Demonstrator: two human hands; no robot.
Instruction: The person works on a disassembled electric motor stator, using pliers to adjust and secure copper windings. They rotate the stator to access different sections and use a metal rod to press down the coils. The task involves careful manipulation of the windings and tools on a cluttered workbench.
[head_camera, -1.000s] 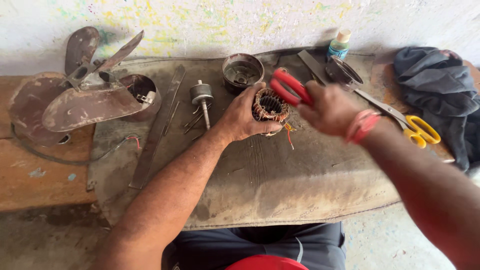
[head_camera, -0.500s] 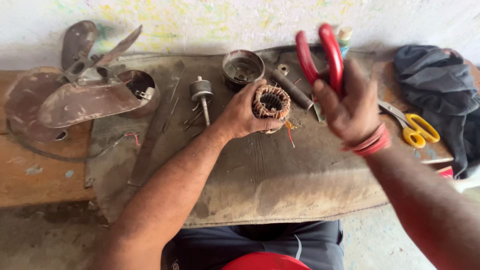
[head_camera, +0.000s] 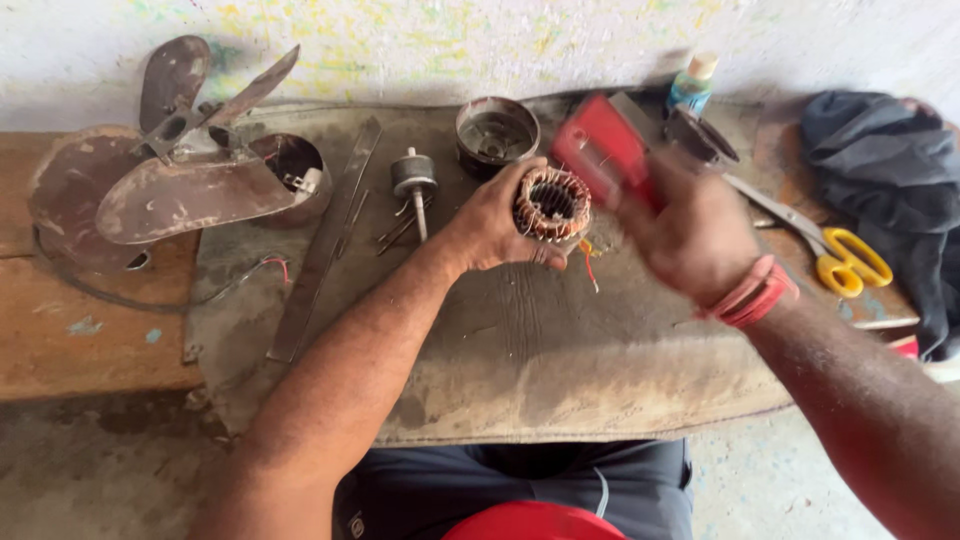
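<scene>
My left hand (head_camera: 492, 222) grips a round motor stator (head_camera: 552, 203) wound with copper wire, held upright over the dirty cloth mat (head_camera: 520, 340). Thin coloured wires hang from its right side. My right hand (head_camera: 690, 235), blurred by motion, holds red-handled pliers (head_camera: 603, 150) just to the right of the stator, handles pointing up and left. A red band is on my right wrist.
A brown fan blade assembly (head_camera: 170, 180) lies at the left on the wooden bench (head_camera: 80, 340). A rotor with shaft (head_camera: 413, 185), a round motor housing (head_camera: 496, 132), a metal strip (head_camera: 325, 245), yellow-handled scissors (head_camera: 845, 262), a small bottle (head_camera: 692, 85) and dark cloth (head_camera: 880, 150) surround the mat.
My right hand raised the red pliers up above the stator, then swung them back down beside it. My left hand kept the stator in nearly the same place.
</scene>
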